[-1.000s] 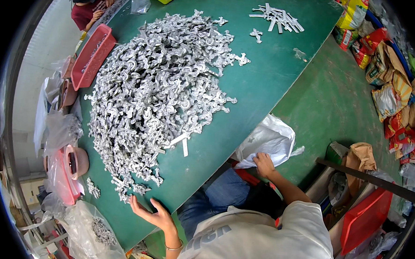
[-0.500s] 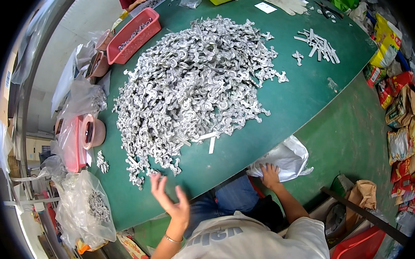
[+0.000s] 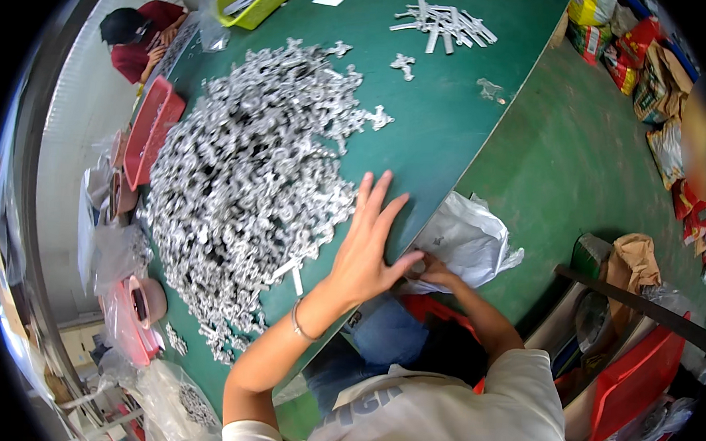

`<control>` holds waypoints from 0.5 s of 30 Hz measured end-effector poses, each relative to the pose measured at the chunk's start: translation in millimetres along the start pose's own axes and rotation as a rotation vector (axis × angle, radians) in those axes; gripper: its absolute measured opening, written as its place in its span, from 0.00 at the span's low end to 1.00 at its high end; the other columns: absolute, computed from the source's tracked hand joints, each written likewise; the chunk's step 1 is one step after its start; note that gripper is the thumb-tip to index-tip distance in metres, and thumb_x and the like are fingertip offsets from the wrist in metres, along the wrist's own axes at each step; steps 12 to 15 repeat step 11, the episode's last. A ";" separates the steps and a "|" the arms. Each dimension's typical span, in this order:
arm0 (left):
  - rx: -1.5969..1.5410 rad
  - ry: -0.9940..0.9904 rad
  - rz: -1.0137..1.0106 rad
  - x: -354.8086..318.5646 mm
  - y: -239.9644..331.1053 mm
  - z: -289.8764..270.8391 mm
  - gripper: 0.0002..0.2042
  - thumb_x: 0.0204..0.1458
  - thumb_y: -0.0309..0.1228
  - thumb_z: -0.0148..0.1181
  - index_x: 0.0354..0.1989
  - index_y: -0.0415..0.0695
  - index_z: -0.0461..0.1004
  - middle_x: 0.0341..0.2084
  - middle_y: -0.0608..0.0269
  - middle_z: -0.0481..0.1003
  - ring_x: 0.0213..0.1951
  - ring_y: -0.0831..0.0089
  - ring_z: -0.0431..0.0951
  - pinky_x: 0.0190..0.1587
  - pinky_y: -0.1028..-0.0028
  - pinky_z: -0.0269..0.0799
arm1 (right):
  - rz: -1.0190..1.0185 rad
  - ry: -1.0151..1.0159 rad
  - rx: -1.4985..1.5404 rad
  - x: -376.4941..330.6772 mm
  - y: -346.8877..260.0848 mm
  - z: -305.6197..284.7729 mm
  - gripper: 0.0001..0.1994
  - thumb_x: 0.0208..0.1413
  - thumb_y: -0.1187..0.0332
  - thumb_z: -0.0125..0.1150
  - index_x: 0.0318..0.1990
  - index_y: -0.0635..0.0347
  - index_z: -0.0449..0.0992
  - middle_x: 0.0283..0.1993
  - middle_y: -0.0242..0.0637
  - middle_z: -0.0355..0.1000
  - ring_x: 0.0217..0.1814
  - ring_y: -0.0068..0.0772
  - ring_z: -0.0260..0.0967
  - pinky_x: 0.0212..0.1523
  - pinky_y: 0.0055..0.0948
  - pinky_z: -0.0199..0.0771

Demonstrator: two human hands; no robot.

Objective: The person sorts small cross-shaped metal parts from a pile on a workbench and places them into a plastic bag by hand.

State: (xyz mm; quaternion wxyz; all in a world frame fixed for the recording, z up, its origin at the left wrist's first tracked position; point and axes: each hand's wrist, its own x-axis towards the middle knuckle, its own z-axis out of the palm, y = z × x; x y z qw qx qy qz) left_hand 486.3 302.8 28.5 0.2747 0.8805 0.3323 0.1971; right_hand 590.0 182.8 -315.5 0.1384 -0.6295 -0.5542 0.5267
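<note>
A big heap of small silvery metal parts [image 3: 247, 179] covers the middle of a green table [image 3: 446, 121]. My left hand [image 3: 365, 245] is raised over the table's near edge, fingers spread, just right of the heap and holding nothing. My right hand [image 3: 432, 271] is lower, below the table edge, gripping the mouth of a white plastic bag [image 3: 468, 238] that hangs beside the table.
A smaller cluster of metal parts [image 3: 443, 22] lies at the far end. A red tray [image 3: 152, 130] and a yellow-green bin [image 3: 257, 0] stand along the left side, where another person [image 3: 135, 37] works. Plastic bags [image 3: 176, 395] and a red crate [image 3: 636, 379] are nearby.
My left hand has moved from the table's near left corner up and to the right, beside the heap. My right hand stays on the white bag. The view has shifted.
</note>
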 end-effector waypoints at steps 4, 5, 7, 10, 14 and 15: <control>0.046 0.139 0.040 -1.3 -6.7 1.7 0.35 0.33 0.25 0.67 0.53 0.40 0.59 0.60 0.39 0.47 0.63 0.43 0.42 0.62 0.53 0.39 | -0.111 0.090 0.342 62.1 53.4 48.7 0.32 0.43 0.48 0.59 0.50 0.64 0.65 0.51 0.52 0.63 0.53 0.50 0.62 0.49 0.36 0.64; 0.059 0.114 0.042 9.7 -4.1 8.6 0.36 0.32 0.25 0.67 0.54 0.40 0.57 0.60 0.37 0.46 0.63 0.41 0.41 0.61 0.51 0.39 | -0.092 0.178 0.376 90.9 87.7 58.3 0.27 0.45 0.51 0.58 0.45 0.68 0.69 0.47 0.53 0.67 0.49 0.49 0.65 0.45 0.36 0.67; 0.097 0.093 0.017 4.2 -9.2 8.1 0.38 0.31 0.27 0.68 0.55 0.41 0.55 0.60 0.35 0.45 0.63 0.39 0.41 0.61 0.50 0.38 | 0.217 0.305 0.568 109.8 103.5 75.2 0.23 0.46 0.55 0.57 0.42 0.67 0.71 0.45 0.53 0.68 0.50 0.48 0.65 0.45 0.36 0.67; 0.119 0.018 -0.002 4.8 -11.1 6.6 0.42 0.29 0.34 0.71 0.56 0.43 0.53 0.60 0.33 0.43 0.62 0.37 0.40 0.60 0.47 0.37 | 0.331 0.563 0.745 133.0 136.0 95.6 0.17 0.46 0.61 0.57 0.41 0.61 0.73 0.45 0.53 0.69 0.49 0.47 0.66 0.47 0.35 0.66; 0.128 -0.002 -0.001 6.5 -10.8 7.2 0.42 0.29 0.35 0.71 0.56 0.43 0.53 0.60 0.32 0.43 0.62 0.37 0.40 0.60 0.46 0.36 | 0.343 0.566 0.759 139.9 145.8 103.8 0.17 0.46 0.61 0.57 0.41 0.61 0.73 0.45 0.53 0.69 0.49 0.47 0.66 0.47 0.35 0.66; 0.128 -0.002 -0.001 6.5 -10.8 7.2 0.42 0.29 0.35 0.71 0.56 0.43 0.53 0.60 0.32 0.43 0.62 0.37 0.40 0.60 0.46 0.36 | 0.343 0.566 0.759 139.9 145.8 103.8 0.17 0.46 0.61 0.57 0.41 0.61 0.73 0.45 0.53 0.69 0.49 0.47 0.66 0.47 0.35 0.66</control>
